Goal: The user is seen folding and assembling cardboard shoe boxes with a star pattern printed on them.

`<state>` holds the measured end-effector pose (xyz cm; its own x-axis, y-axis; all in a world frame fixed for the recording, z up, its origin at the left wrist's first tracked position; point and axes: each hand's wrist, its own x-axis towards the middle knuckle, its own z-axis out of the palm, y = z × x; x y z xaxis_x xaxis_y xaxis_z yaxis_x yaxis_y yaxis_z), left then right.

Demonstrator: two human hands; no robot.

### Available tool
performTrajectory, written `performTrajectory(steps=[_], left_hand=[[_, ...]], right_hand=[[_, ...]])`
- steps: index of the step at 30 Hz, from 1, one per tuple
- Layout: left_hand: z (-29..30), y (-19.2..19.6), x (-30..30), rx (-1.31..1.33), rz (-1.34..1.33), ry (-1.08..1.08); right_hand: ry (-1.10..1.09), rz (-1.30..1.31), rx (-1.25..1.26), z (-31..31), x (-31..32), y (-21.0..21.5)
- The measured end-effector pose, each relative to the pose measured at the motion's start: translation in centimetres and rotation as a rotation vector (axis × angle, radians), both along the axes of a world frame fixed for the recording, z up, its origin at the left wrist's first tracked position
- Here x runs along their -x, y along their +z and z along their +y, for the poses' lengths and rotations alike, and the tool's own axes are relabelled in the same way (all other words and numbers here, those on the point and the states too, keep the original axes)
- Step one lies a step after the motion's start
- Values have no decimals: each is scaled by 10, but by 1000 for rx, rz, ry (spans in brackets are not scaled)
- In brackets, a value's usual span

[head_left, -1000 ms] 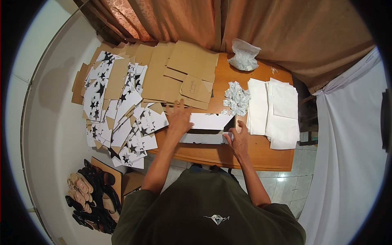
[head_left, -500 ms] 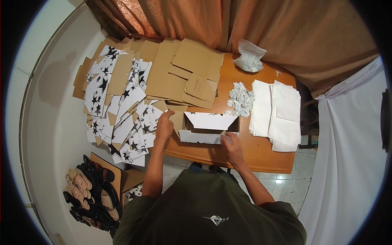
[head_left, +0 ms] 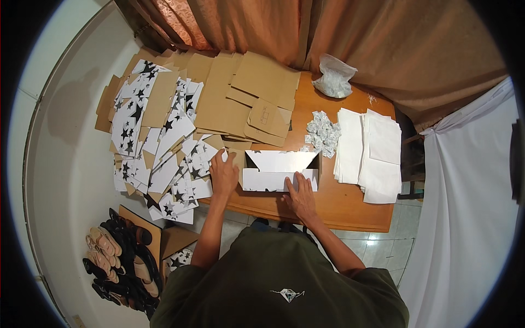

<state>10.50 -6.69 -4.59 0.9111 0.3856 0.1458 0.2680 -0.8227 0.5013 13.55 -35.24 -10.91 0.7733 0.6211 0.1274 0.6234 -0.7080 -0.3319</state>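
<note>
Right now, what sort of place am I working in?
Likely a home workshop for folding boxes: flat cardboard blanks cover the wooden table, curtains hang behind, and shoes sit on the floor.

My left hand (head_left: 223, 175) covers the near left corner of the white box (head_left: 280, 170). I can't make out the small wrapped pieces (head_left: 322, 131), and cardboard sheets (head_left: 240, 98) hide the counter (head_left: 339, 202) beneath.
</note>
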Motion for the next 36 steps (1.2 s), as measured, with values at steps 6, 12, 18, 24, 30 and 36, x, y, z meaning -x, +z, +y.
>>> performTrajectory(steps=[6, 12, 18, 24, 30, 36], left_hand=[[-35, 8, 4, -79, 91, -62], [-46, -31, 8, 496, -289, 30], [-60, -44, 16, 28, 33, -251], [-60, -55, 14, -107, 65, -236], [-48, -52, 10, -94, -38, -264], [-23, -41, -13, -100, 86, -364]], right_hand=[[-12, -15, 71, 2, 0, -2], [2, -18, 125, 0, -4, -7], [-18, -19, 104, -2, -3, -9], [5, 19, 38, -7, -3, -6], [3, 10, 72, 5, -6, 7], [114, -58, 26, 38, -21, 1]])
